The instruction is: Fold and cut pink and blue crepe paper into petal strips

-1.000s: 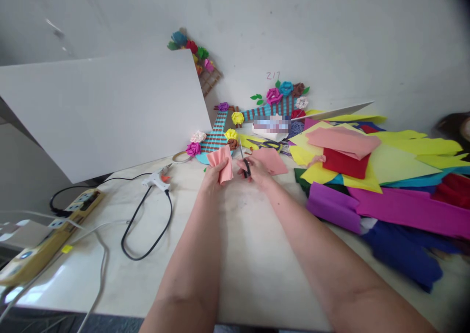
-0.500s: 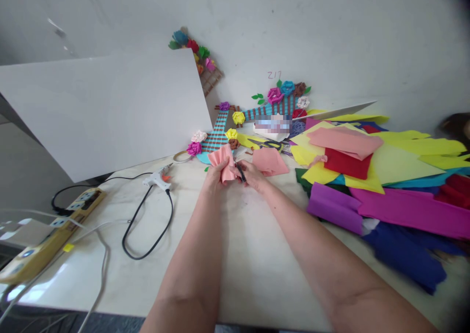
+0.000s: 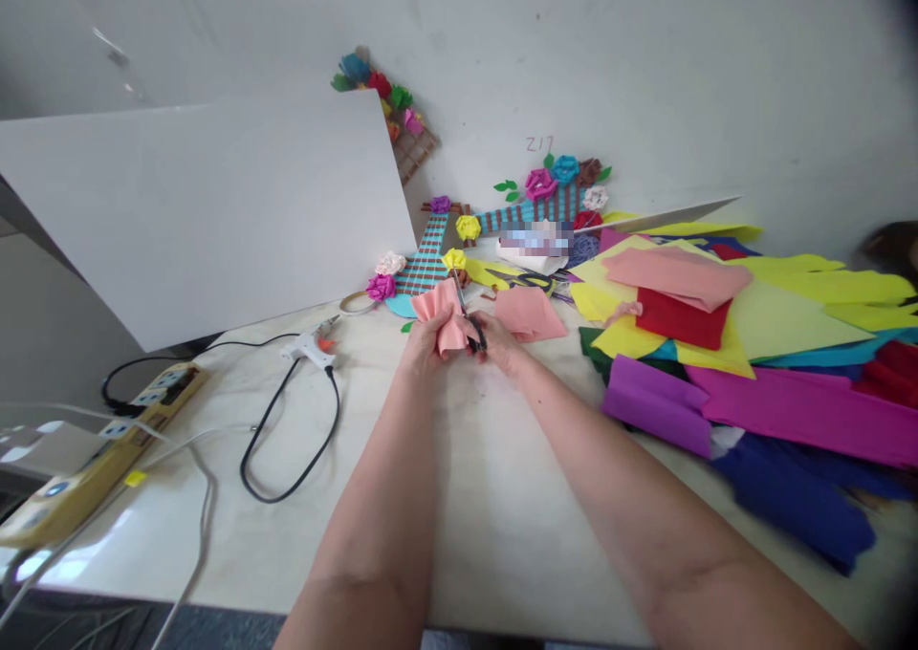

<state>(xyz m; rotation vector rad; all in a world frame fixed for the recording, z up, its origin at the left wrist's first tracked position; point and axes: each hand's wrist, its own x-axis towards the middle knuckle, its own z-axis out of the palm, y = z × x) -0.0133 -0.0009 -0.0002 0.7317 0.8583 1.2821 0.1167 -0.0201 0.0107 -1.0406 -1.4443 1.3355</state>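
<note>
My left hand (image 3: 425, 337) is closed on a piece of pink crepe paper (image 3: 439, 301) with ruffled edges, held just above the table. In my right hand (image 3: 496, 337) is a pair of scissors (image 3: 476, 335) with black handles. Its blades point away from me, along the right edge of the pink paper. Whether they touch it I cannot tell. A flat pink sheet (image 3: 531, 314) lies on the table to the right of my hands. Just beyond them leans a blue-and-brown woven piece (image 3: 423, 270) trimmed with paper flowers.
A white glue gun (image 3: 310, 349) with a looped black cord lies on the left, near a yellow power strip (image 3: 154, 400). Behind stands a large white board (image 3: 215, 220). Coloured paper sheets (image 3: 789, 406) pile up on the right. A second pair of scissors (image 3: 535, 282) rests at the back.
The scissors in my right hand have turned upright, so their blades now show beside the pink paper. My left hand keeps its hold on the paper. The view has shifted slightly.
</note>
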